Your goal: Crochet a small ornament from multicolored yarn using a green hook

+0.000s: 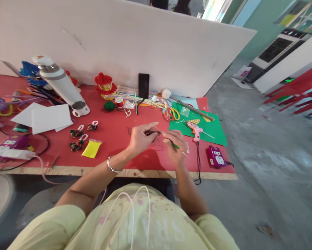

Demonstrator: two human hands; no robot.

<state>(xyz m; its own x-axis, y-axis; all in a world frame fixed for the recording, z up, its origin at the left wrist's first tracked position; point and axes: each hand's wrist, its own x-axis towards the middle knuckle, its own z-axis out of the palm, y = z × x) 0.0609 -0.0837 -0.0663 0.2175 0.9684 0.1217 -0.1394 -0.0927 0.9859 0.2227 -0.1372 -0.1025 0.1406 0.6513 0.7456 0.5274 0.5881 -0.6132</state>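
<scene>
Above the red tabletop, my left hand (141,140) pinches a small dark piece of yarn work (153,132) between thumb and fingers. Close on its right, my right hand (175,143) is closed around a thin crochet hook (175,146) with a green grip. One metal end of the hook sticks out below the hand; the other reaches toward the yarn, where the fingers hide its tip. A thin reddish loop of thread (158,149) hangs beneath my hands.
A pink glue gun (195,131) lies on green sheet (218,133), near scissors (172,114) and a purple power box (215,157). Leftward are beaded yarn pieces (77,145), a yellow packet (91,148), white cards (51,118) and a leaning thermos (59,83). A phone (144,85) stands against the white board.
</scene>
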